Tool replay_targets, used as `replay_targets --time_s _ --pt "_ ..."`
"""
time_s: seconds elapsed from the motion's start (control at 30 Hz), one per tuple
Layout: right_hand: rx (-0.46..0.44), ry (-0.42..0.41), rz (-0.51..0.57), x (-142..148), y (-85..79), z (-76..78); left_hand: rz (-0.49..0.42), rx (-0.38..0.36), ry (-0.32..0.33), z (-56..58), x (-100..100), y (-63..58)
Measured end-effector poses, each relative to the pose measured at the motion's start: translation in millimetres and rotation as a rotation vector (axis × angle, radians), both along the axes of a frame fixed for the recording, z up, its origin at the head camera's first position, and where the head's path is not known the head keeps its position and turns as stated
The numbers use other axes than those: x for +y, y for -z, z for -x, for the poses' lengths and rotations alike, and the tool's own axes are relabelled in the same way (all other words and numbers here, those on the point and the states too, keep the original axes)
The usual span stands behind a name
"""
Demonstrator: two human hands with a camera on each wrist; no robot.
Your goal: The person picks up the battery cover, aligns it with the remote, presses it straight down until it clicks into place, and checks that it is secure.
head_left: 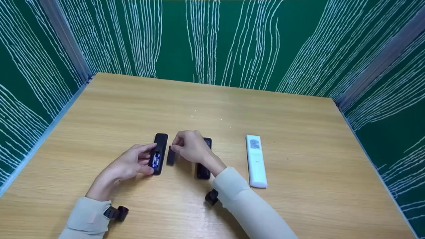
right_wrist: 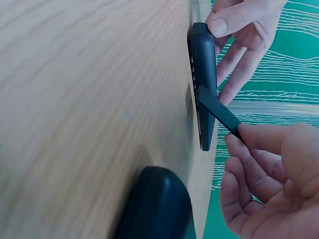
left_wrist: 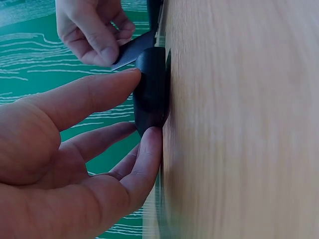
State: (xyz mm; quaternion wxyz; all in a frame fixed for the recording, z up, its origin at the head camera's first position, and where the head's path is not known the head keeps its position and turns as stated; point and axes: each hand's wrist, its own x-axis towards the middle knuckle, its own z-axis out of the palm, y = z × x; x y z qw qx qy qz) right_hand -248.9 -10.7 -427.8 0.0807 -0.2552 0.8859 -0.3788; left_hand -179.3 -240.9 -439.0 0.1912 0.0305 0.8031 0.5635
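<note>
A black remote control point(head_left: 161, 142) lies back side up on the table, its battery compartment uncovered with batteries point(head_left: 156, 160) showing inside. My left hand point(head_left: 132, 161) holds it along its left side, thumb near the lower end and fingers further up. Between thumb and fingertips, my right hand point(head_left: 192, 146) pinches the upper end of a dark battery cover point(head_left: 170, 156), just right of that remote. In the right wrist view, the battery cover point(right_wrist: 219, 113) slants, its far end overlapping the remote point(right_wrist: 203, 64). A second black remote point(head_left: 203, 171) lies partly hidden under my right hand and wrist.
Further right on the wooden table point(head_left: 298, 186) lies a white remote control point(head_left: 257, 166) with a printed code on its back. Several tiny pale specks dot the table beyond the hands. Green panels point(head_left: 179, 39) with white streaks stand behind and at both sides.
</note>
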Motion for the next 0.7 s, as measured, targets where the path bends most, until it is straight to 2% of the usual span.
replay_targets --time_s 0.2,0.47,0.7 --pt "-0.004 0.022 0.042 -6 -2.5 -0.8 0.008 -0.018 -0.006 0.3 -1 -1.1" --pt "-0.063 0.020 0.095 -19 -2.9 -4.8 0.003 -0.010 0.018 0.5 -2 0.1" --pt "-0.053 0.024 0.101 -28 -0.6 -6.9 -0.036 0.007 0.034 1.2 -2 1.8"
